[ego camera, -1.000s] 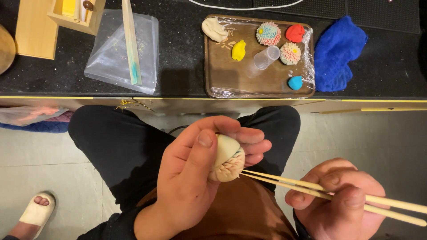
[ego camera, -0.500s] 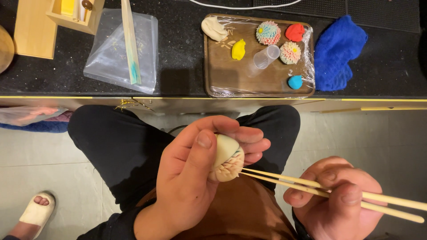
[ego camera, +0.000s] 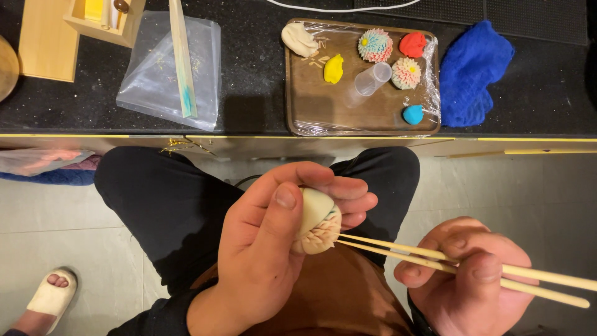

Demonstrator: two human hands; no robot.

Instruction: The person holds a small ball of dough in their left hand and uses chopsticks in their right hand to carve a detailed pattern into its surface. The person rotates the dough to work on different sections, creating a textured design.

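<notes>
Dough ball (ego camera: 318,221), pale and ridged along one edge, sits pinched in the left hand (ego camera: 273,249), thumb pressed over its top and fingers curled behind it, held above the person's lap. Chopsticks (ego camera: 460,264) in the right hand (ego camera: 466,280) meet the ball's notched edge at their tips; that hand is closed around the pair, thumb and forefinger clamping the sticks near their middle.

Beyond the knees, a dark table (ego camera: 249,74) carries a brown tray (ego camera: 323,106) wrapped in clear film. On the tray lie a white lump (ego camera: 298,38), a yellow piece (ego camera: 333,68), a striped flower-shaped sweet (ego camera: 375,45), a red piece (ego camera: 412,45), a second flower sweet (ego camera: 406,72), a small blue ball (ego camera: 412,114) and a clear cup (ego camera: 369,81) tipped on its side. A blue cloth (ego camera: 472,74) lies just right of the tray. To the left, a wooden stick (ego camera: 183,59) rests on a clear plastic bag (ego camera: 168,68), near a wooden box (ego camera: 102,18). A sandalled foot (ego camera: 53,295) shows on the tiled floor at lower left.
</notes>
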